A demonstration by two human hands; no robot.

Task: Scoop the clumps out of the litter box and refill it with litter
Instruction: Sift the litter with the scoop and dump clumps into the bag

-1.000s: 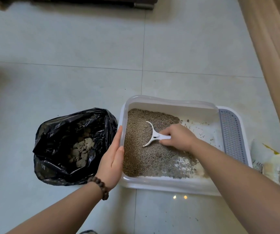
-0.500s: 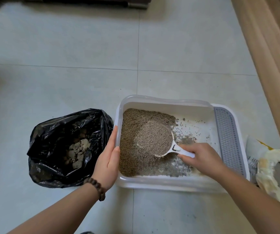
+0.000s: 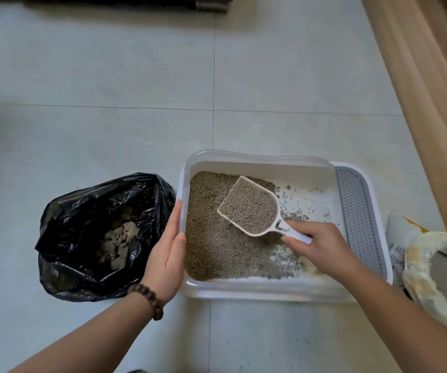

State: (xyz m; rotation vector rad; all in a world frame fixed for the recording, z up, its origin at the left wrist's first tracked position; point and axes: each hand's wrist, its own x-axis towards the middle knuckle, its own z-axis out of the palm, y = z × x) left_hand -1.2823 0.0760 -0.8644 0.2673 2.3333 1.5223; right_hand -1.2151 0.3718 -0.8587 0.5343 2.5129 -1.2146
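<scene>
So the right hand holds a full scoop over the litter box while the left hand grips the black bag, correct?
Not quite. In the head view the left hand rests against the left wall of the litter box, not on the black bag beside it. The right hand does hold the full scoop over the box.

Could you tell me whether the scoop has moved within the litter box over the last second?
Yes: the scoop, then on edge in the litter, is now level, full, above it.

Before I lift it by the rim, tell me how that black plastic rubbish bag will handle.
The crumpled black plastic rubbish bag will probably be floppy: its thin film sags in folds with nothing stiffening the mouth. The pale clumps pooled at the bottom would likely swing and weigh it downward. The glossy film may feel slippery, so gather the rim.
</scene>
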